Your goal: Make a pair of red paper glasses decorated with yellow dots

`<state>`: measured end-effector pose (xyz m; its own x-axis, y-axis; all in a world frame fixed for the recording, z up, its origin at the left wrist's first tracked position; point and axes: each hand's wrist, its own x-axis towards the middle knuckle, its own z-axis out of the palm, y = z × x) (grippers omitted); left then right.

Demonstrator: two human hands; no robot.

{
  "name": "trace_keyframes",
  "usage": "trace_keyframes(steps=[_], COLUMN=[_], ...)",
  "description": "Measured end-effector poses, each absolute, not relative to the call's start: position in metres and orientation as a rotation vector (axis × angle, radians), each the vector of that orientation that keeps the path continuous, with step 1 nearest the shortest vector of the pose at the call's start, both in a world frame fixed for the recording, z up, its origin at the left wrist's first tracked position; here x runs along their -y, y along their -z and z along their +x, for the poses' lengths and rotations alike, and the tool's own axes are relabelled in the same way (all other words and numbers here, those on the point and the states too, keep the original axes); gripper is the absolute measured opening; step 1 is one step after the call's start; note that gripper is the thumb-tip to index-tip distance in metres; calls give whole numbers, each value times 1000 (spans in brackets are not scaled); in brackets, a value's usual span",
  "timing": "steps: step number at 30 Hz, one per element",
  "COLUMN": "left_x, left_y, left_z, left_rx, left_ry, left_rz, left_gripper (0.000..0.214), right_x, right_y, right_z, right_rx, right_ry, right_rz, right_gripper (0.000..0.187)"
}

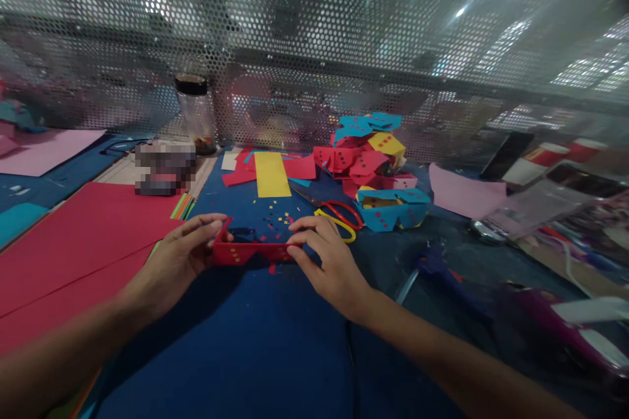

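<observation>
A small red paper tray point(248, 251) with yellow squares on its side sits on the blue table cover point(236, 347). My left hand point(181, 255) pinches its left end with thumb and fingers. My right hand point(324, 255) grips its right end, fingers curled over the rim. Tiny red and yellow paper bits lie around the tray.
Red and yellow scissors point(339, 215) lie just behind my right hand. A blue paper tray point(393, 208) and a pile of red, blue and yellow folded trays point(366, 150) stand beyond. Red sheets point(73, 242) lie left, a yellow strip point(271, 174) behind, a glue gun point(437, 268) right, a jar point(195, 111) at the mesh wall.
</observation>
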<state>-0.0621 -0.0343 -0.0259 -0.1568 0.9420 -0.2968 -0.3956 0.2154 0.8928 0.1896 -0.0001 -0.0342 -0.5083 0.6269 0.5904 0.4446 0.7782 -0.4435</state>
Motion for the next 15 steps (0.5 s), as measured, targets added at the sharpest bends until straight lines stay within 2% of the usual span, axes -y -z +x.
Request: trace_keyframes(steps=[8,15], left_x=[29,29], left_y=[25,24], left_z=[-67,-71], left_rx=[-1274,-1313], left_ry=[-1286,-1241], left_rz=[778,952], left_gripper=[30,31], right_x=[1,3], right_y=[32,28], right_z=[189,190], right_rx=[2151,2090], right_ry=[-325,-435], right_rz=[-779,-775], right_gripper=[8,9])
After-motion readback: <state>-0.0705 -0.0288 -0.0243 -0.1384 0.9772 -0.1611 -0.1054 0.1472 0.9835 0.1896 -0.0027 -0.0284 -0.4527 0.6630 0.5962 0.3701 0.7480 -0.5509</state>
